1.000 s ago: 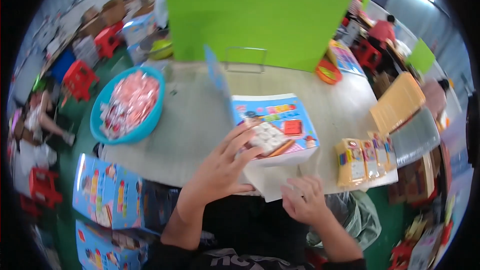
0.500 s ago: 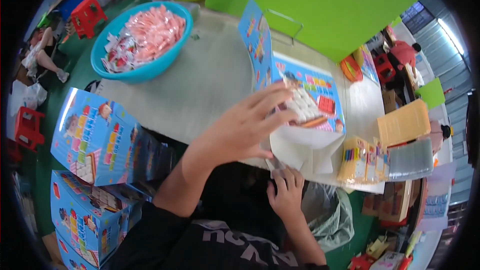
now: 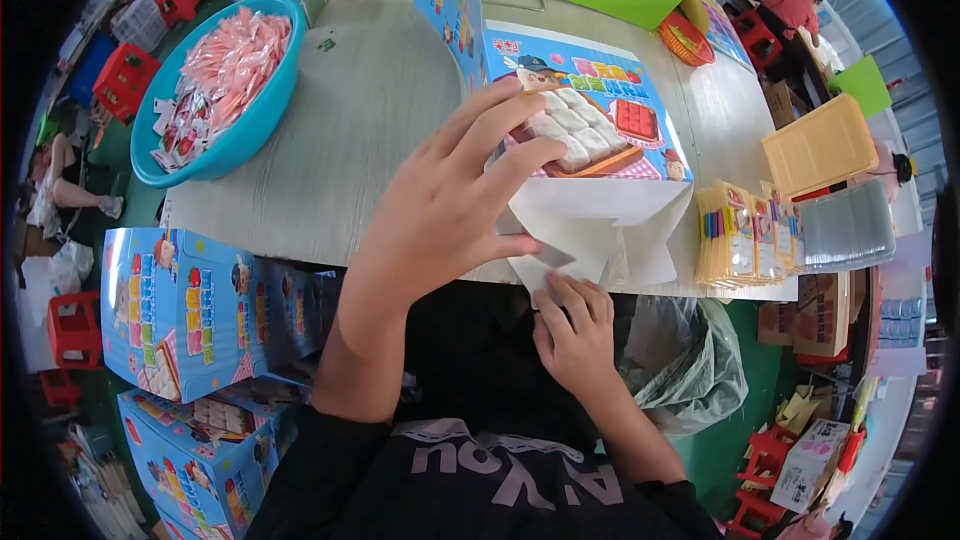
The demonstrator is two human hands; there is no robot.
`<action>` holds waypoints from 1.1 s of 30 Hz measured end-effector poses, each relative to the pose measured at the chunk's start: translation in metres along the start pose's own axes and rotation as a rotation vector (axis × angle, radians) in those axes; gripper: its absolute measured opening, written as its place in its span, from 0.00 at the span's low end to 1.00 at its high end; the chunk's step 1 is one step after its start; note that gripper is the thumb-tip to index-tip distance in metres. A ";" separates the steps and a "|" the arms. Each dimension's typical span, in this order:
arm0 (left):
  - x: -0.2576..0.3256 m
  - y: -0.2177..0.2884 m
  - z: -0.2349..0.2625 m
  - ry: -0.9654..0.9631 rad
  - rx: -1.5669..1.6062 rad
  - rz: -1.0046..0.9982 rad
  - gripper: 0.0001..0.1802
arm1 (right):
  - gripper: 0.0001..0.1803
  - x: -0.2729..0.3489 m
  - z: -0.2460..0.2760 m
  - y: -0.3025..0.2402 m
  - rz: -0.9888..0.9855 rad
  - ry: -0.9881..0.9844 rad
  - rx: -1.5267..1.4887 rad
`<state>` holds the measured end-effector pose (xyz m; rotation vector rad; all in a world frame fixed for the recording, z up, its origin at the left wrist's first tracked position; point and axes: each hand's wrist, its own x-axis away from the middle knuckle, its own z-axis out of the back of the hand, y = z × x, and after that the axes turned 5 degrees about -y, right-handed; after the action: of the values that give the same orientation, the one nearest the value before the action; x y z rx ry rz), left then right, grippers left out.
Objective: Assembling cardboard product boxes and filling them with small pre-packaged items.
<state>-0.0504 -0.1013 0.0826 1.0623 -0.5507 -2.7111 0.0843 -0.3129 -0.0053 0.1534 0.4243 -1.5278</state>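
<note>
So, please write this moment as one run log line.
left hand: on blue rectangular cardboard box; right hand: at its white cardboard flap; turquoise round plastic basin: at left

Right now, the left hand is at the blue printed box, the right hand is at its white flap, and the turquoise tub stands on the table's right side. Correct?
No: the head view shows the turquoise tub on the left side of the table, not the right. The rest stands: the left hand is at the blue printed box, the right hand at its white flap.
</note>
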 end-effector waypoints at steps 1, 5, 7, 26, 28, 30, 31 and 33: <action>0.001 0.000 -0.004 0.024 -0.019 0.002 0.46 | 0.22 0.000 0.000 -0.002 0.005 -0.002 -0.013; 0.005 -0.004 -0.016 0.105 -0.082 -0.005 0.45 | 0.23 0.000 -0.003 -0.011 -0.001 0.007 -0.034; 0.007 -0.010 -0.024 0.135 -0.066 -0.032 0.46 | 0.23 0.000 -0.005 -0.011 -0.001 0.015 -0.040; 0.008 -0.008 -0.047 0.212 -0.160 -0.021 0.54 | 0.24 0.001 -0.005 -0.011 -0.012 0.037 -0.097; 0.009 -0.010 -0.048 0.228 -0.157 -0.020 0.54 | 0.24 0.000 -0.004 -0.012 -0.015 0.032 -0.086; 0.008 -0.011 -0.049 0.245 -0.156 -0.020 0.53 | 0.24 0.001 -0.003 -0.012 -0.019 0.030 -0.088; 0.008 -0.011 -0.049 0.237 -0.132 -0.021 0.54 | 0.24 0.001 -0.003 -0.013 -0.022 0.027 -0.090; 0.008 -0.011 -0.049 0.227 -0.110 -0.024 0.55 | 0.24 0.002 -0.005 -0.012 -0.022 0.035 -0.093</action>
<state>-0.0228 -0.1065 0.0400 1.3300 -0.3497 -2.5596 0.0713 -0.3134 -0.0082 0.1036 0.5254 -1.5260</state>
